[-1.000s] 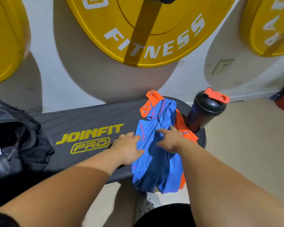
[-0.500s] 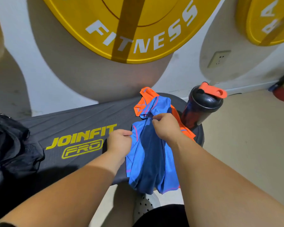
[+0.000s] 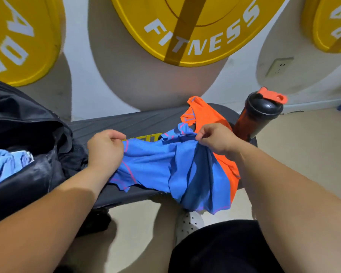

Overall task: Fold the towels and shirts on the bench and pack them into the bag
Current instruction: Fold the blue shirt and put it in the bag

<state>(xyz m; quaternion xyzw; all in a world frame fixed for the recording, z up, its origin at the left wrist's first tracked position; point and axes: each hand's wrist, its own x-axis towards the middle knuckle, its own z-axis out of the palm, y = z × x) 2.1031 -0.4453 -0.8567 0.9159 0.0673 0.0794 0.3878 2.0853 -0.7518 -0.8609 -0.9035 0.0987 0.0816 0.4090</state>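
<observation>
Stretched over the bench (image 3: 126, 123): a blue shirt (image 3: 165, 168), long axis running left to right between both hands, lower hem hanging off the near edge. Pinched at one top corner by the left hand (image 3: 105, 148), fingers curled, and at the other by the right hand (image 3: 217, 142), thumb against fingertips. Covering most of the bench's yellow lettering and part of an orange shirt (image 3: 209, 117) lying at the right end. Just beyond, a dark bottle (image 3: 258, 115), foot partly hidden. At left, an open black bag (image 3: 28, 119), cut off by the frame, with a light blue towel (image 3: 4, 166) inside.
</observation>
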